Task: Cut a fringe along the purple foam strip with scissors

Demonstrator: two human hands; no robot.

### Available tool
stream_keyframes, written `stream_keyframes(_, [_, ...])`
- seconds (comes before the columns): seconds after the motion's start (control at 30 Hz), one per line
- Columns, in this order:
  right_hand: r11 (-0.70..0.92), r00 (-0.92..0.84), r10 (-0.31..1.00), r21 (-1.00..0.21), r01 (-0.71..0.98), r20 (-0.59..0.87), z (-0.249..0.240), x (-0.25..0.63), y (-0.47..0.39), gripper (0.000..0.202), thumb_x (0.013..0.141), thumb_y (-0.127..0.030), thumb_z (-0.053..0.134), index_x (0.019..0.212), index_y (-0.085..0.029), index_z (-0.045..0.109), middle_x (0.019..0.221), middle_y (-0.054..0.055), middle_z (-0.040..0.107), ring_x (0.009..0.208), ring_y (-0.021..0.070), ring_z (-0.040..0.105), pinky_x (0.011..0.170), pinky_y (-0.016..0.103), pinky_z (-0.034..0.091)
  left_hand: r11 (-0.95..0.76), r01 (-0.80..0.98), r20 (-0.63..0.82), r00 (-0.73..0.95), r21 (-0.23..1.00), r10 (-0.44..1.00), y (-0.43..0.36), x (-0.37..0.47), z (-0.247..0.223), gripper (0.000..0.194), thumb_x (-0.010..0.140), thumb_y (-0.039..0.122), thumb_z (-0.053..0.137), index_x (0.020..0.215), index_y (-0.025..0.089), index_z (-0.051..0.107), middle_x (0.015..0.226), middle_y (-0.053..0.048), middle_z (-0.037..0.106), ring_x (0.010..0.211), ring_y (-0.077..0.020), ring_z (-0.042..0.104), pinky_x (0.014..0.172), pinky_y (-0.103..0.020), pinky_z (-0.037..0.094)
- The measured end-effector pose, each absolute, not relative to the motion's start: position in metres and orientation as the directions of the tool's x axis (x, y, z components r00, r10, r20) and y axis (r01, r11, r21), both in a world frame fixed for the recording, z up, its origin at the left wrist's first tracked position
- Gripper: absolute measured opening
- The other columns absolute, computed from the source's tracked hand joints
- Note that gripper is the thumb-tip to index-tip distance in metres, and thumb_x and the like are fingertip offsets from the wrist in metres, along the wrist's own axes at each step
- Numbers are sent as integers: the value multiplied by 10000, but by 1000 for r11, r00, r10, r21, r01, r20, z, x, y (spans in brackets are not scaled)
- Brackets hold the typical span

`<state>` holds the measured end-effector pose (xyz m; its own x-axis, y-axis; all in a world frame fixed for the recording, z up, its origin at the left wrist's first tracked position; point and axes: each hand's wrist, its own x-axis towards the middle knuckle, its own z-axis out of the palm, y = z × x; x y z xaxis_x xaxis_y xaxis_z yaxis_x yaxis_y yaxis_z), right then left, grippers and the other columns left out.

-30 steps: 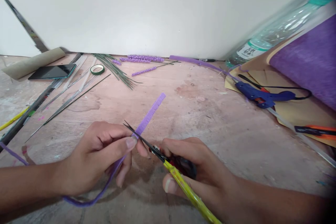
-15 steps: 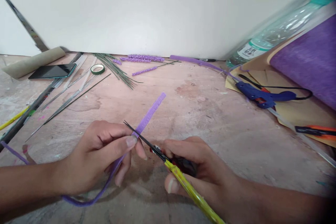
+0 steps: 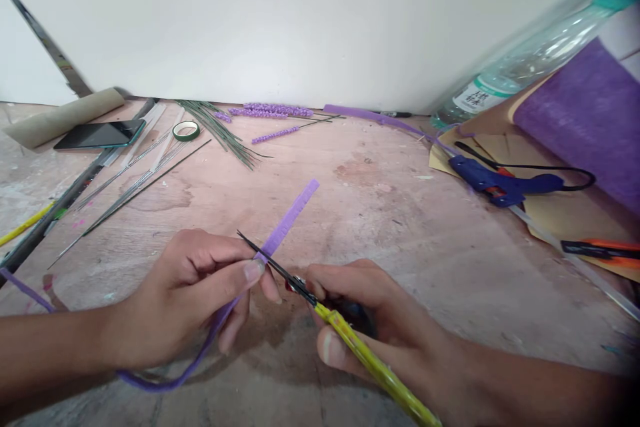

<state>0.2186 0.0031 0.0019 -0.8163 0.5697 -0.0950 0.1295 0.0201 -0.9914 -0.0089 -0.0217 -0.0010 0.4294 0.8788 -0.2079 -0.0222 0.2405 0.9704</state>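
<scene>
My left hand [image 3: 193, 300] is closed, its thumb and forefinger pinching a narrow purple strip [image 3: 293, 217]. The strip's free end points up and away, with fine marks like small cuts along it. Its long tail loops below my left wrist. In my right hand [image 3: 385, 320] is a pair of scissors [image 3: 370, 357] with thin dark blades and a yellow handle; the other handle is mostly hidden by my fingers. The blades look nearly closed and cross the strip just beyond my left fingertips.
Purple beaded-looking stems [image 3: 275, 135], green wires [image 3: 225, 133] and a roll of green tape [image 3: 185, 131] lie along the back. At left are a phone [image 3: 100, 135] and a cardboard tube [image 3: 65, 119]. A blue glue gun [image 3: 500, 180], a bottle [image 3: 520, 60] and a cutter [image 3: 600, 250] are at right.
Both hands stay in nearly the same pose. The strip and left fingertips have shifted slightly right, and the scissors' yellow handle has swung a little to the right.
</scene>
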Motion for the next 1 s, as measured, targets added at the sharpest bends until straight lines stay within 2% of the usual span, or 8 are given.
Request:
stream_keyframes(0.17, [61,-805,589,-988,139,-76,-2,222,3,394,964,-557,561,925,-165,572,728,-30,394,645,119,327,566,269,271,259,-29,-222,425,965,877,-21,-9,-2,333,947,400,618,769,139,724,418,23,587,350,-56,449,416,-152,347])
stream_keyframes(0.33, [65,-810,583,-990,127,-66,-2,223,3,342,963,-523,581,960,-181,582,710,-41,391,618,106,311,542,250,267,283,-63,-230,430,957,873,-24,-11,-6,332,965,415,594,822,142,715,440,19,604,361,-54,462,407,-139,329])
stream_keyframes(0.47, [58,-769,633,-985,161,-88,-3,220,2,457,929,-613,586,857,-162,583,677,-42,365,610,107,309,537,255,265,290,-64,-237,427,955,873,-23,-11,-6,340,953,428,609,798,141,705,429,29,581,357,-50,458,406,-134,323])
stream_keyframes(0.57, [44,-771,629,-986,163,-99,-3,218,1,515,924,-664,554,774,-172,530,682,-38,374,616,107,314,540,255,271,280,-57,-231,423,958,876,-23,-10,-3,340,944,427,623,782,139,703,430,28,585,356,-47,455,412,-136,329])
stream_keyframes(0.73, [29,-751,649,-983,180,-119,-3,219,1,566,890,-682,593,676,-212,362,627,-55,350,568,90,295,498,255,237,278,-47,-231,432,960,872,-23,-10,-4,338,960,417,601,797,144,713,426,28,579,359,-52,462,408,-138,318])
stream_keyframes(1.0, [43,-739,668,-987,158,-89,-2,219,0,567,886,-665,611,662,-212,354,610,-63,327,552,81,291,483,251,233,293,-82,-232,429,953,873,-23,-11,-7,328,960,419,607,810,146,710,457,27,589,377,-52,488,407,-135,305])
